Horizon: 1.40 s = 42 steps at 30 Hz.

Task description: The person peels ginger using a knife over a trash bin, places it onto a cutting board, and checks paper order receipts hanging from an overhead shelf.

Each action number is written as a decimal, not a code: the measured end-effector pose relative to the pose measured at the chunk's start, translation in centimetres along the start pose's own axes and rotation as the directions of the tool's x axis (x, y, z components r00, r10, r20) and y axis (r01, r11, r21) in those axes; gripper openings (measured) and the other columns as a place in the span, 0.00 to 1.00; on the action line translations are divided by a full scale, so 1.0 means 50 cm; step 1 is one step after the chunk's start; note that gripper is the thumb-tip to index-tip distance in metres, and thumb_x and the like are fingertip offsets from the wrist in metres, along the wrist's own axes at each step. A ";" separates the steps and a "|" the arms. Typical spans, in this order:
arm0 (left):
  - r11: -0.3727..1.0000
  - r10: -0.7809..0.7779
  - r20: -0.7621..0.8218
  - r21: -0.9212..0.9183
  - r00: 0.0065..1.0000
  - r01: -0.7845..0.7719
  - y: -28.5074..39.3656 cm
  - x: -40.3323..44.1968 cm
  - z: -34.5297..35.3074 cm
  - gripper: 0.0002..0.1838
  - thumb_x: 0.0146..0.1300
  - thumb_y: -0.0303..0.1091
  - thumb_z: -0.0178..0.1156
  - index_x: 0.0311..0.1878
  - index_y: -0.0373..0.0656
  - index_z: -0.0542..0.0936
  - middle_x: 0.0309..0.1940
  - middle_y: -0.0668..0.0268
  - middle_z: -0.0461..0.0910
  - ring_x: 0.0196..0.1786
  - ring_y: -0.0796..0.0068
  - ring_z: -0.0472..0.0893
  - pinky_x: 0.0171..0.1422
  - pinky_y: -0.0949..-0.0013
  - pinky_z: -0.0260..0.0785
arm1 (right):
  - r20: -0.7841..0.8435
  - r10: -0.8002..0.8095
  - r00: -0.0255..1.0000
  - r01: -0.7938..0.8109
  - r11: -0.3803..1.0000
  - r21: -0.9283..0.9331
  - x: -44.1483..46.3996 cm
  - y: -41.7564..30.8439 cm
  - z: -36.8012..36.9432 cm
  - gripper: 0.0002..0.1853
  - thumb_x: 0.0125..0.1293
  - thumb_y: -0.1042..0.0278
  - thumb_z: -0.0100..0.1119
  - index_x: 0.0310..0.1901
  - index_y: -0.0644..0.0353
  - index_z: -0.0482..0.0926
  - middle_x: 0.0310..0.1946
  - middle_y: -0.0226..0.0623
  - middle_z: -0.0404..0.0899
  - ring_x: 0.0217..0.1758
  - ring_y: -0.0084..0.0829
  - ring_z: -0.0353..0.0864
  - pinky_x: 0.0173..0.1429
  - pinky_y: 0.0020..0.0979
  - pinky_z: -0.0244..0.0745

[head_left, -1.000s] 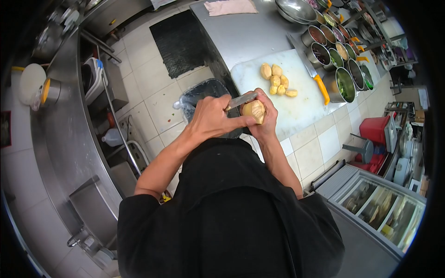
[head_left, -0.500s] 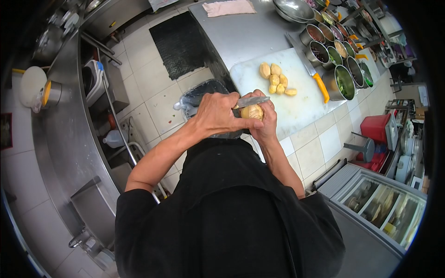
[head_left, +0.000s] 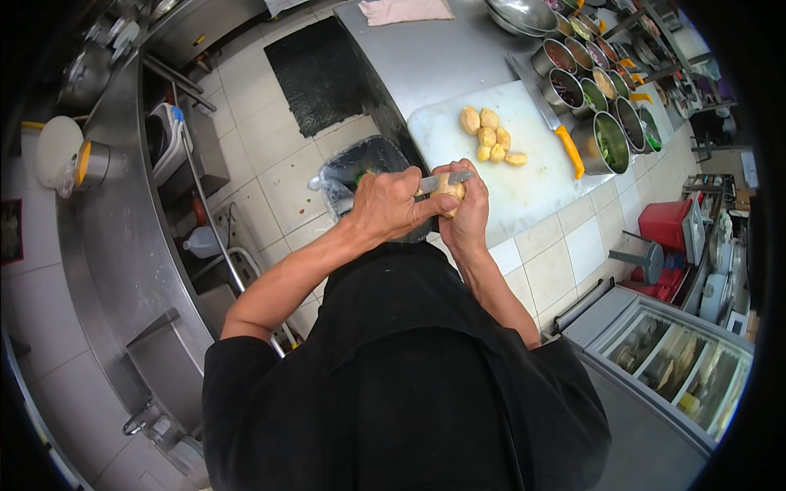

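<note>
My left hand (head_left: 386, 203) is closed round the handle of a small paring knife (head_left: 432, 183), its thumb resting against the potato. The knife's blade lies across the top of a partly peeled potato (head_left: 449, 190), which still has brownish skin. My right hand (head_left: 469, 209) grips this potato from the right, its fingers curled round the far side. Just beyond, several peeled yellow potatoes (head_left: 489, 135) sit grouped on a white cutting board (head_left: 442, 123). Beneath my hands stands a bin with a clear plastic liner (head_left: 340, 168), partly hidden by my left hand.
A large knife with an orange handle (head_left: 566, 151) lies along the board's right edge. Several metal containers of cut food (head_left: 607, 146) stand beyond it. A pink cloth (head_left: 405, 10) and metal bowls (head_left: 524, 15) are farther back. A steel sink counter (head_left: 115, 237) runs along the left.
The potato has turned in my right hand. The knife blade has shifted across it, and my left thumb has drawn back slightly leftward and upward. The potatoes on the board are unchanged.
</note>
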<state>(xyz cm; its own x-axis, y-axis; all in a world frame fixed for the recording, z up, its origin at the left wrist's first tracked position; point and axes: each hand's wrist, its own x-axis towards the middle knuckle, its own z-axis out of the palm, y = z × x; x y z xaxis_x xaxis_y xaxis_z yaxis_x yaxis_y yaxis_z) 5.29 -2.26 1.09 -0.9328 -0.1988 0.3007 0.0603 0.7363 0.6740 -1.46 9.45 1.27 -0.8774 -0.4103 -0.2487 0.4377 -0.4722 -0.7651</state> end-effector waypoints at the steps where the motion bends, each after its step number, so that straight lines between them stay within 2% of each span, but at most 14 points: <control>1: 1.000 -0.016 0.008 -0.009 1.000 0.016 0.000 -0.002 0.001 0.40 0.59 0.71 0.52 0.17 0.36 0.69 0.10 0.55 0.68 0.14 0.55 0.74 0.19 0.59 0.65 | -0.002 -0.021 1.000 0.021 1.000 -0.004 0.003 0.006 -0.005 0.09 0.67 0.69 0.49 0.27 0.58 0.67 0.28 0.36 0.76 0.29 0.22 0.72 0.36 0.24 0.69; 4: 0.998 -0.056 0.077 -0.020 0.995 0.058 0.001 -0.008 0.008 0.44 0.59 0.74 0.48 0.17 0.33 0.73 0.09 0.52 0.70 0.15 0.54 0.77 0.19 0.58 0.68 | -0.021 -0.031 0.999 0.031 0.999 -0.039 0.004 0.011 -0.009 0.09 0.67 0.69 0.48 0.28 0.57 0.67 0.28 0.36 0.75 0.30 0.22 0.71 0.37 0.24 0.68; 10: 0.994 -0.077 -0.012 -0.078 0.997 0.075 0.004 -0.015 0.020 0.41 0.62 0.70 0.49 0.17 0.34 0.73 0.09 0.50 0.71 0.15 0.52 0.77 0.21 0.56 0.68 | -0.065 -0.020 0.998 0.019 1.000 -0.016 0.006 0.020 -0.004 0.09 0.67 0.68 0.48 0.28 0.57 0.68 0.29 0.34 0.74 0.30 0.22 0.70 0.37 0.25 0.68; 13: 0.999 -0.021 0.071 -0.030 0.997 0.024 0.000 -0.022 0.014 0.38 0.63 0.67 0.52 0.20 0.34 0.71 0.11 0.51 0.70 0.17 0.52 0.76 0.20 0.58 0.66 | -0.079 -0.007 0.997 0.005 1.000 -0.022 0.001 0.017 -0.001 0.09 0.67 0.67 0.49 0.28 0.56 0.69 0.29 0.33 0.74 0.31 0.23 0.70 0.38 0.25 0.67; 19: 0.993 -0.098 0.058 -0.060 0.994 0.101 0.014 -0.034 0.027 0.38 0.64 0.66 0.51 0.18 0.35 0.74 0.13 0.50 0.74 0.17 0.52 0.77 0.22 0.58 0.67 | -0.171 0.014 0.985 -0.018 1.000 -0.020 0.008 0.030 -0.003 0.09 0.67 0.64 0.49 0.30 0.57 0.71 0.27 0.31 0.72 0.31 0.23 0.69 0.37 0.25 0.64; 23: 0.820 -0.281 0.203 -0.457 0.938 0.344 0.022 -0.053 0.031 0.36 0.69 0.62 0.47 0.17 0.37 0.73 0.12 0.59 0.70 0.18 0.63 0.74 0.26 0.62 0.65 | -0.112 0.144 0.983 -0.143 0.990 0.020 0.023 0.028 -0.014 0.13 0.68 0.59 0.46 0.30 0.57 0.71 0.28 0.31 0.72 0.28 0.24 0.69 0.31 0.26 0.63; 24: 0.757 -0.329 0.237 -0.512 0.914 0.405 0.011 -0.062 0.035 0.36 0.70 0.61 0.45 0.17 0.38 0.73 0.12 0.62 0.69 0.18 0.66 0.72 0.27 0.63 0.64 | -0.099 0.145 0.984 -0.145 0.989 0.010 0.028 0.025 -0.016 0.16 0.68 0.56 0.40 0.31 0.58 0.71 0.29 0.33 0.72 0.23 0.26 0.67 0.24 0.26 0.60; 26: 0.600 -0.433 0.325 -0.593 0.841 0.538 -0.008 -0.074 0.037 0.37 0.72 0.61 0.40 0.15 0.39 0.68 0.12 0.69 0.65 0.19 0.75 0.66 0.27 0.68 0.60 | 0.057 0.227 0.972 -0.231 0.969 0.090 0.020 0.005 -0.026 0.16 0.68 0.56 0.37 0.32 0.58 0.71 0.29 0.34 0.72 0.21 0.25 0.65 0.20 0.26 0.56; 29: 0.426 -0.506 0.482 -0.582 0.716 0.693 -0.039 -0.074 0.024 0.37 0.72 0.62 0.39 0.15 0.39 0.68 0.13 0.70 0.66 0.19 0.75 0.66 0.27 0.68 0.60 | 0.216 0.241 0.946 -0.265 0.960 0.089 0.022 0.001 -0.041 0.17 0.67 0.55 0.34 0.34 0.59 0.70 0.29 0.35 0.71 0.20 0.24 0.64 0.19 0.24 0.52; 30: 0.436 -0.528 0.463 -0.572 0.712 0.695 -0.041 -0.071 0.024 0.37 0.73 0.59 0.39 0.15 0.38 0.69 0.12 0.67 0.65 0.19 0.74 0.66 0.27 0.66 0.60 | 0.231 0.246 0.941 -0.268 0.961 0.069 0.022 0.002 -0.042 0.17 0.67 0.55 0.35 0.35 0.59 0.70 0.29 0.35 0.71 0.20 0.23 0.64 0.18 0.24 0.52; 33: 0.743 -0.446 0.233 -0.441 0.864 0.503 -0.034 -0.059 0.010 0.37 0.67 0.65 0.48 0.17 0.36 0.71 0.11 0.62 0.67 0.19 0.69 0.70 0.27 0.64 0.63 | 0.301 0.215 0.929 -0.231 0.973 0.017 0.013 -0.006 -0.036 0.16 0.67 0.56 0.36 0.36 0.59 0.69 0.29 0.35 0.71 0.23 0.23 0.67 0.21 0.24 0.57; 36: 0.945 -0.211 0.127 -0.228 0.969 0.235 0.004 -0.023 -0.031 0.41 0.53 0.73 0.58 0.18 0.36 0.68 0.11 0.65 0.66 0.16 0.72 0.69 0.22 0.68 0.61 | 0.368 0.095 0.925 -0.105 0.994 0.009 0.008 0.005 -0.029 0.14 0.67 0.58 0.38 0.36 0.60 0.68 0.30 0.36 0.72 0.27 0.23 0.70 0.28 0.23 0.64; 39: 0.990 -0.113 0.110 -0.066 0.987 0.121 0.025 0.008 -0.053 0.44 0.37 0.76 0.67 0.19 0.35 0.70 0.11 0.61 0.67 0.15 0.69 0.71 0.21 0.66 0.64 | 0.380 0.053 0.924 -0.065 0.998 0.019 0.003 0.003 -0.026 0.12 0.66 0.60 0.40 0.35 0.60 0.67 0.31 0.37 0.72 0.30 0.24 0.72 0.35 0.24 0.68; 42: 0.995 -0.088 0.140 -0.038 0.986 0.094 0.030 0.026 -0.059 0.46 0.36 0.77 0.66 0.20 0.31 0.74 0.12 0.54 0.73 0.16 0.58 0.77 0.26 0.59 0.70 | 0.397 0.034 0.917 -0.051 0.998 0.032 0.001 -0.006 -0.018 0.12 0.65 0.61 0.40 0.34 0.61 0.66 0.31 0.38 0.73 0.31 0.25 0.72 0.38 0.25 0.68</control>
<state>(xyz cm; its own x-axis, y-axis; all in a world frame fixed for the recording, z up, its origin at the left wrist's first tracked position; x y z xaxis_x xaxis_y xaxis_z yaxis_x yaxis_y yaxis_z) 5.20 -3.32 4.49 -0.9751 -0.1701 0.1424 -0.0144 0.6892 0.7245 -1.81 10.29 0.97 -0.7119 -0.7021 -0.0182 0.4879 -0.4758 -0.7318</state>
